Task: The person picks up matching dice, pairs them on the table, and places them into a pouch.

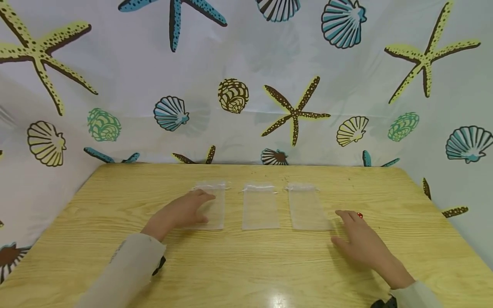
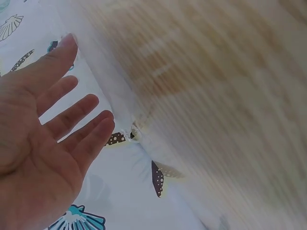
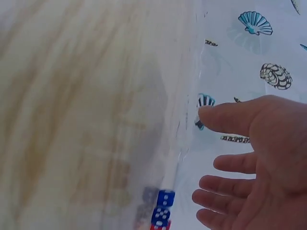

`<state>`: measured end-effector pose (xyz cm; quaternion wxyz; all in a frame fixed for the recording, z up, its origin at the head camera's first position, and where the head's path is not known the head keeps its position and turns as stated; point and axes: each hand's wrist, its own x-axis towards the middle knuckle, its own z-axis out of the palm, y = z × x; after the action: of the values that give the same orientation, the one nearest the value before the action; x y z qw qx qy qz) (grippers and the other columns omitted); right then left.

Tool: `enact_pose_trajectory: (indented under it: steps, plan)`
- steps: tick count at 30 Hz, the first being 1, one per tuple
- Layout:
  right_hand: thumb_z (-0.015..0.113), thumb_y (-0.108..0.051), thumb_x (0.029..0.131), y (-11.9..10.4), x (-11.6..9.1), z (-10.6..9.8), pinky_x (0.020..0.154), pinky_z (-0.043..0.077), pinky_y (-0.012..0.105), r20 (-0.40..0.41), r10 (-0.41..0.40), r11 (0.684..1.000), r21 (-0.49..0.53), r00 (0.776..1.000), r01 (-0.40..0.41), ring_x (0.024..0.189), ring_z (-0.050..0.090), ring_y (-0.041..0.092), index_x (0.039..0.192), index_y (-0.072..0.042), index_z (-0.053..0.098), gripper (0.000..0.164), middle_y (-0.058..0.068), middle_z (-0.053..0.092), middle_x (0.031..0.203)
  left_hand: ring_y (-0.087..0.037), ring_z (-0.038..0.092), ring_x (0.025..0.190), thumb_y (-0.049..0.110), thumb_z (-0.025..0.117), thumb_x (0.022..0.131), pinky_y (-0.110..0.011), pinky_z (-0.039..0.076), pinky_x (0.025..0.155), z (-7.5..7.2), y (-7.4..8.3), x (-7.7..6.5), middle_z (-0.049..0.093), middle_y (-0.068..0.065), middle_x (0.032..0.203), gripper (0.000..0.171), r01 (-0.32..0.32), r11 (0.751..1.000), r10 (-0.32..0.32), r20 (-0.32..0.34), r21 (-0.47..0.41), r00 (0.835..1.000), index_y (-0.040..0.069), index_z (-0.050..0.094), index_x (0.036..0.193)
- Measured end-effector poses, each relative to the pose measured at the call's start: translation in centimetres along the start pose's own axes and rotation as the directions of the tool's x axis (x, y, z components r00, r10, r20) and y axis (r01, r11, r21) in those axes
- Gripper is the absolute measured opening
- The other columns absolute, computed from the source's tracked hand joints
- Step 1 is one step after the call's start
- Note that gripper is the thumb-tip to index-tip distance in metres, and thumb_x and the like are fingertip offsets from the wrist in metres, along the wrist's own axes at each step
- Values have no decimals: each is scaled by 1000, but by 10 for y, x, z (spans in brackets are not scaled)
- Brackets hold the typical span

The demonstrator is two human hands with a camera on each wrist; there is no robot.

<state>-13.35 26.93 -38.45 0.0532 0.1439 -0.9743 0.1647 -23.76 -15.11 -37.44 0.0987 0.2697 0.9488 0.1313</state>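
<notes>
Three sheer white drawstring pouches lie flat in a row: a left pouch [image 1: 216,216], a middle pouch [image 1: 260,210] and a right pouch [image 1: 309,210]. Over the left pouch is my left hand [image 1: 184,210], fingers extended and holding nothing; touching or hovering, I cannot tell. My right hand [image 1: 360,241] is just right of the right pouch, its fingers loosely stretched and its palm bare in the right wrist view. Behind its knuckles a small red item [image 1: 360,215] peeks out. The right wrist view shows blue dice [image 3: 166,198] and a red-and-white piece [image 3: 160,226], cut off below.
A wood-grain table [image 1: 246,265] carries the pouches. Behind it hangs a white cloth [image 1: 239,55] printed with starfish and shells, which also runs along both sides. Small dark specks dot the table near its back edge.
</notes>
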Motion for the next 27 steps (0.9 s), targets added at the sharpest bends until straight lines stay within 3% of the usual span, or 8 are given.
enact_pose_trajectory:
  steps: [6,11,21,27]
  plan:
    - [70,-15,85,14,-7,-2,78,53,49,4,42,999,-14,999,-42,101,59,39,130,10,46,57,30,49,124,-38,50,123,13,67,88,-50,43,100,6,1,2,49,-22,135,53,1,1000,-1,44,-12,999,0,49,135]
    - [71,-12,83,24,-10,-1,77,53,49,1,78,997,-20,997,-78,99,60,39,128,9,48,55,30,49,121,-40,50,121,14,66,88,-51,43,99,9,-2,4,50,-24,133,48,-46,999,44,45,24,998,-2,51,132]
    - [70,-8,82,38,-6,-3,65,49,39,-15,98,995,-21,995,-98,77,55,21,117,10,55,42,25,52,107,-41,51,117,13,65,89,-51,44,96,3,1,-2,51,-24,128,43,-46,999,46,47,-3,998,-3,54,128]
    - [67,-5,83,43,-5,-4,66,51,40,30,135,991,-7,990,-135,80,60,25,112,12,59,34,24,54,103,-41,51,118,12,66,88,-52,43,97,5,4,-2,51,-25,129,45,-42,998,44,52,-43,998,-4,54,129]
